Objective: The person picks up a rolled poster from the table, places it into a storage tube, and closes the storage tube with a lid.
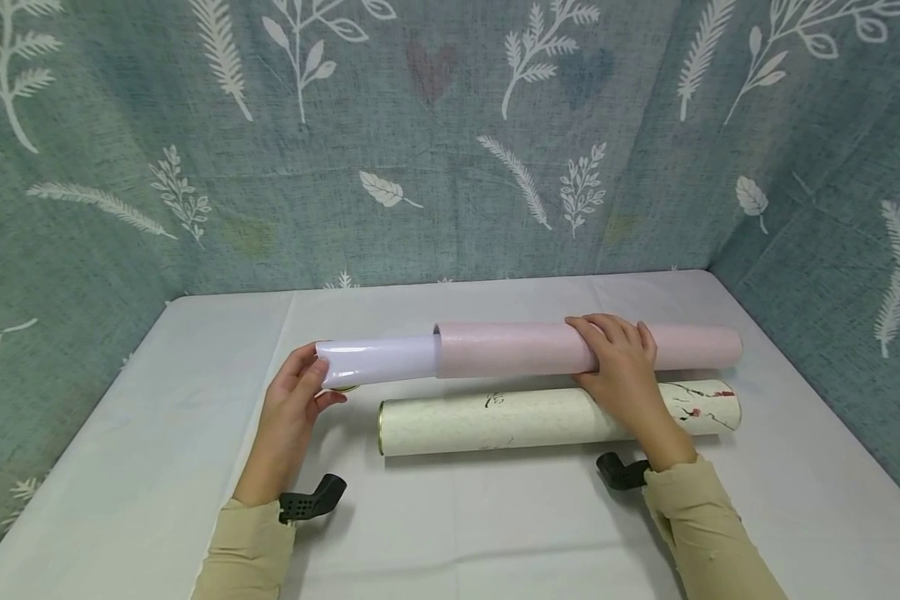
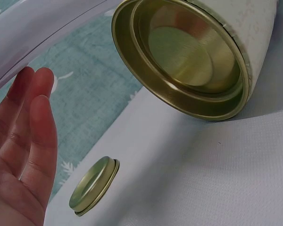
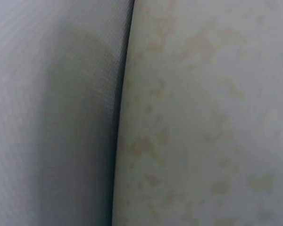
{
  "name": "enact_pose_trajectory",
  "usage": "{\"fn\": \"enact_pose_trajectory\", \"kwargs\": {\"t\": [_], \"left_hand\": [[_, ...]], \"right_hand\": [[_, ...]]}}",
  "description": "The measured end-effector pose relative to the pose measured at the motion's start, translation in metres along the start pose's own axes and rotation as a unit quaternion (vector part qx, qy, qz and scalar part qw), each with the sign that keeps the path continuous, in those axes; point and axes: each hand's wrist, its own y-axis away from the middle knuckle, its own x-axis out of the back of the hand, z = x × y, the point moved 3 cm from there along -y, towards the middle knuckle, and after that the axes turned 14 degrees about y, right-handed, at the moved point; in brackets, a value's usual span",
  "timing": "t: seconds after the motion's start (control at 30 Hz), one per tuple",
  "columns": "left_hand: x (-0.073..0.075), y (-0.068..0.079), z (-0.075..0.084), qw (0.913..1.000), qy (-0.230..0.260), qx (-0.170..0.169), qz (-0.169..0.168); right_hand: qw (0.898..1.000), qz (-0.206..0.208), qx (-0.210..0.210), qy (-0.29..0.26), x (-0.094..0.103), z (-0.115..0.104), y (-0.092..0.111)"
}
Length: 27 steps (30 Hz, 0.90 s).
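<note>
A glossy pale-lilac rolled sheet (image 1: pixel 382 360) sticks out of the left end of a pink cardboard tube (image 1: pixel 517 348). My left hand (image 1: pixel 291 406) pinches the sheet's outer end between thumb and fingers; the left wrist view shows fingertips (image 2: pixel 41 82) beside it. Across the pink tube's middle, my right hand (image 1: pixel 621 375) grips with fingers over the top and thumb at the near side. Nearer to me lies a cream tube (image 1: pixel 487 423) with dark and red markings, under my right wrist. Its left end has a recessed gold metal rim (image 2: pixel 179 61).
A round gold lid (image 2: pixel 94 186) lies on the white-covered table (image 1: pixel 450 517), mostly hidden behind the left hand in the head view. Teal leaf-print cloth (image 1: pixel 450 192) rises along the table's back and sides. Black wrist cameras (image 1: pixel 313 498) sit at both cuffs.
</note>
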Motion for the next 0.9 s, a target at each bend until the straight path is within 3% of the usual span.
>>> {"fn": "enact_pose_trajectory", "kwargs": {"t": [0.67,0.9], "left_hand": [[-0.0006,0.0003,-0.0018,0.9997,-0.025,0.0,0.0],[-0.0034,0.0,0.0025,0.9998,-0.004,-0.007,-0.017]], "right_hand": [[1.0,-0.001,0.0,-0.002,-0.0006,-0.0004,0.0003],[1.0,-0.001,-0.001,-0.001,-0.0005,-0.0005,0.0001]]}}
